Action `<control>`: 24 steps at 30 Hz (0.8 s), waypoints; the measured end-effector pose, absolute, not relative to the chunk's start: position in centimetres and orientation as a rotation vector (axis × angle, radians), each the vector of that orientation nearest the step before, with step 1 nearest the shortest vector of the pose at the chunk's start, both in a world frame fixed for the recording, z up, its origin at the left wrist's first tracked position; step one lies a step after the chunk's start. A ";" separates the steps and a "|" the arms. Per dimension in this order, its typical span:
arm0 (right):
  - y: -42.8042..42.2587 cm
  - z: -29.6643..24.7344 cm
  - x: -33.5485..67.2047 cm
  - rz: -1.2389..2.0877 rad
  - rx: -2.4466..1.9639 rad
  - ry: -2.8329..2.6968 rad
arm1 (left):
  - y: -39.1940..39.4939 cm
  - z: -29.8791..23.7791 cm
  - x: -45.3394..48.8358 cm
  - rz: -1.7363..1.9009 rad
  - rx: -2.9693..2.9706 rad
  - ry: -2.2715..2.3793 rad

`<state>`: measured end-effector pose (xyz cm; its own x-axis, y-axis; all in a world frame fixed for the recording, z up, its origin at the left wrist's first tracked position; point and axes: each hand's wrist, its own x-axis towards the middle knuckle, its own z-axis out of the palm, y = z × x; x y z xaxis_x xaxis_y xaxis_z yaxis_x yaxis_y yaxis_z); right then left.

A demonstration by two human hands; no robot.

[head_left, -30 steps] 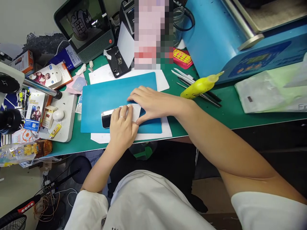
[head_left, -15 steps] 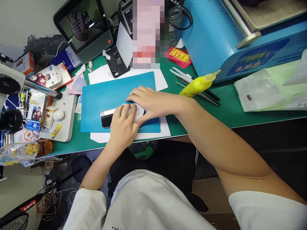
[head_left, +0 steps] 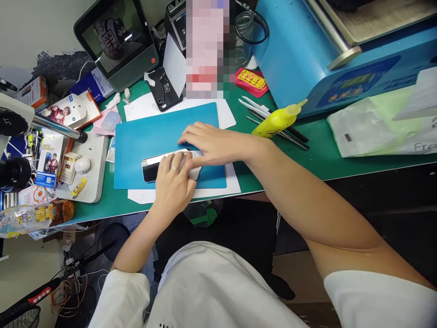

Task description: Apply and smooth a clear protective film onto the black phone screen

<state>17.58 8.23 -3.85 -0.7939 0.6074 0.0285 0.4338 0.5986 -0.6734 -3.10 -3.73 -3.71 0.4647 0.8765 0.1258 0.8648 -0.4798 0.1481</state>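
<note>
A smartphone (head_left: 150, 170) with a dark glass face and a pale strip along its far edge lies on a blue mat (head_left: 136, 132). My left hand (head_left: 175, 182), a ring on one finger, rests across it with the fingers bent over the glass, holding it down. Under and beside those fingertips is a white wipe (head_left: 196, 173), partly covering the phone's right part. Over that end reaches my right hand (head_left: 208, 145), its fingers spread above the mat and its thumb against the wipe near my left fingertips. The hands hide much of the phone.
Behind the mat lie an open black phone case box (head_left: 165, 89) and white paper. Right of it are a yellow squeeze bottle (head_left: 280, 120), tweezers-like tools and a big blue machine (head_left: 293, 59). Boxes and a white stand base (head_left: 94, 168) crowd the left.
My right thumb has moved left and up toward my left fingertips, and the wipe has shifted beneath it. The left hand has stayed nearly in place; the view has shifted slightly.
</note>
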 end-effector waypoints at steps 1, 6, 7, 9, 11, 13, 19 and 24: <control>8.3 -3.8 17.6 1.003 -0.858 -2.549 | -3.5 -3.8 -2.9 0.284 2.637 1.576; 8.5 -3.8 17.5 1.056 -0.842 -2.489 | -5.0 -3.6 -3.1 0.311 2.635 1.624; 8.5 -3.8 17.5 1.060 -0.844 -2.487 | -5.7 -3.5 -3.3 0.305 2.628 1.634; 8.4 -3.7 17.4 1.068 -0.846 -2.482 | -6.6 -3.4 -3.5 0.283 2.613 1.646; 8.3 -3.7 17.4 1.077 -0.839 -2.475 | -6.8 -3.4 -3.4 0.260 2.601 1.654; 8.4 -3.8 17.5 1.083 -0.827 -2.469 | -6.1 -3.4 -3.1 0.230 2.601 1.666; 8.6 -4.3 17.7 1.101 -0.774 -2.421 | -2.9 -3.2 -1.8 0.179 2.587 1.712; 8.6 -4.2 17.6 1.117 -0.797 -2.417 | -4.9 -3.1 -2.0 0.192 2.593 1.713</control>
<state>17.58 8.63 -4.17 -0.7758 0.6253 0.0850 0.3402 0.5279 -0.7782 -2.00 -4.89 -3.14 0.3872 0.9179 0.0869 0.9144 -0.3944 0.0914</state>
